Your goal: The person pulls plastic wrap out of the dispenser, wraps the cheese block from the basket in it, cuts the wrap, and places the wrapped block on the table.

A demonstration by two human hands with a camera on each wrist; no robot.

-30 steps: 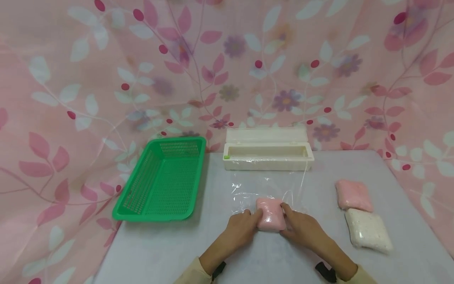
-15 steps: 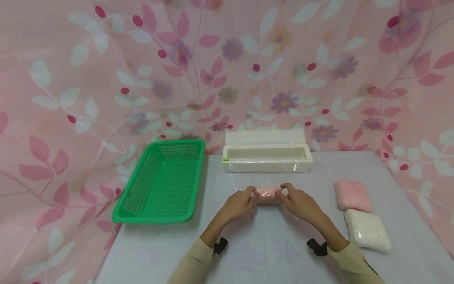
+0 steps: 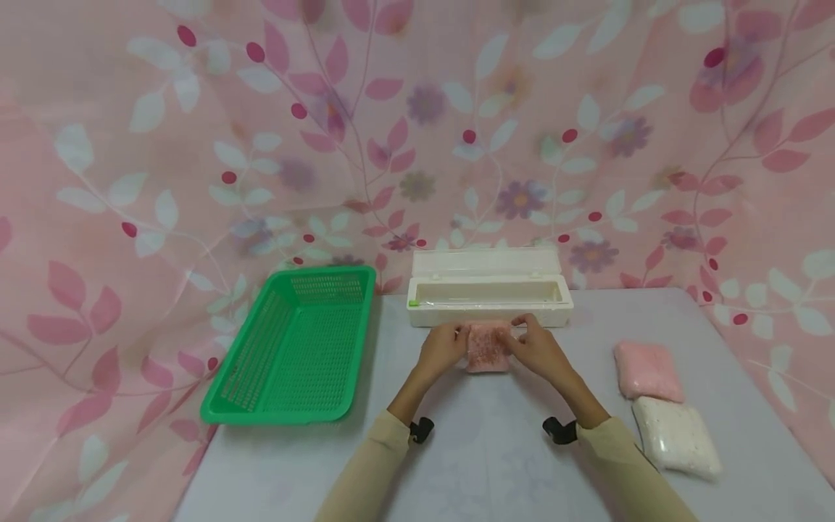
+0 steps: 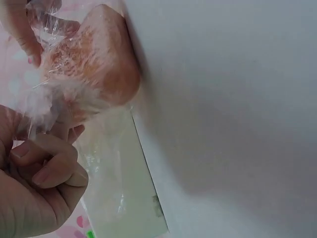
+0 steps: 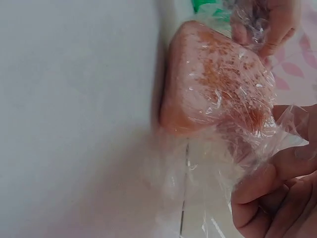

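Note:
A square pink bun-like piece (image 3: 488, 346) with a brown mottled face (image 5: 218, 74) stands on edge, tilted up from the table, in clear cling film (image 5: 247, 144). At its left side my left hand (image 3: 441, 348) pinches gathered film with curled fingers, clearest in the left wrist view (image 4: 44, 183). My right hand (image 3: 538, 346) pinches film at the right side, thumb and fingers bent (image 5: 277, 198). Just behind is the white cling film dispenser (image 3: 430, 315), its lid raised.
On the left stands a green plastic basket (image 3: 212, 413). To the right lie a wrapped pink piece (image 3: 648, 370) and a wrapped white piece (image 3: 677, 436), touching each other. A floral curtain (image 3: 417, 145) hangs behind the pale table (image 3: 483, 464).
Both hands have moved away from the body towards the dispenser, turning the pink piece over from flat onto its edge, so its brown face shows. Film that lay stretched out is gathered around it.

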